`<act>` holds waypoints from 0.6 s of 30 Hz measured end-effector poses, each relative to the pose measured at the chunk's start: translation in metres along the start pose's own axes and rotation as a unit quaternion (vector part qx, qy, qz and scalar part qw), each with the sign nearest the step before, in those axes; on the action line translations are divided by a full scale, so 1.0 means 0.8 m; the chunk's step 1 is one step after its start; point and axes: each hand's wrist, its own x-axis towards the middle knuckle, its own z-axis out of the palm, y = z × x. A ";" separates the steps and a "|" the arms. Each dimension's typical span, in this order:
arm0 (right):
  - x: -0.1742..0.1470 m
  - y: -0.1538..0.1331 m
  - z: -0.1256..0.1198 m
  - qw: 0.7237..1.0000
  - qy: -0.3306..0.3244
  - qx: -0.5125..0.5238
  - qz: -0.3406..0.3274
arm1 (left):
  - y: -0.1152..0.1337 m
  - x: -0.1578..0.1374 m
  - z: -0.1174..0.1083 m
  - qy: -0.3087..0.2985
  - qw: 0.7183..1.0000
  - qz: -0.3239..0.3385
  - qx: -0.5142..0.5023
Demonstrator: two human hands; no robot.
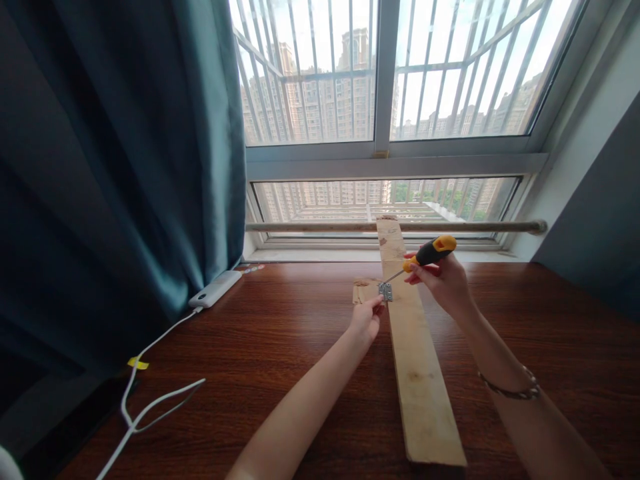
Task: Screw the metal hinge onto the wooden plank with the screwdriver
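A yellow and black screwdriver [433, 250] is gripped in my right hand [445, 283], its handle angled up to the right. The metal shaft slants down to a small metal hinge [385, 292]. That hinge lies across the joint between a long pale wooden board [423, 373] and a short wooden piece [364, 291] at its left side. My left hand [369, 316] is closed, with its fingertips at the hinge's lower left edge. Whether those fingers pinch the hinge, the short wood or a screw is too small to tell.
The boards rest on a dark reddish-brown wooden tabletop [225, 413]. At the left a white power strip [216, 289] has a white cable [131, 393] trailing forward. A blue curtain [150, 133] hangs beside it. Behind stand a horizontal rail [320, 227] and a barred window.
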 end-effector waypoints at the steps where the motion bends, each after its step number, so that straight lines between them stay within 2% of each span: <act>1: 0.001 -0.002 -0.002 1.000 -0.014 0.019 0.010 | 0.000 0.001 0.000 -0.003 1.000 0.000 0.000; 4: 0.001 -0.008 -0.007 0.998 -0.040 0.035 0.029 | -0.001 0.003 -0.002 -0.006 1.000 0.000 -0.001; 6: 0.001 -0.009 -0.009 0.999 -0.022 -0.021 0.019 | -0.001 0.004 -0.002 -0.005 1.000 -0.002 0.001; 8: 0.000 -0.006 -0.009 0.990 0.040 -0.137 -0.012 | -0.002 0.004 -0.003 -0.004 1.000 -0.001 0.004; 11: 0.001 0.001 -0.006 0.952 0.141 -0.266 -0.050 | -0.002 0.004 -0.002 0.001 1.000 0.004 0.011; 13: 0.002 0.004 -0.004 0.964 0.129 -0.231 -0.030 | -0.001 0.004 -0.002 0.007 1.000 0.003 0.012; 15: 0.004 0.003 -0.004 0.989 0.072 -0.128 0.010 | -0.001 0.003 -0.001 0.008 1.000 0.000 0.009; 18: 0.007 -0.001 -0.008 0.999 0.007 0.017 0.047 | 0.000 0.001 0.000 0.004 1.000 -0.002 0.004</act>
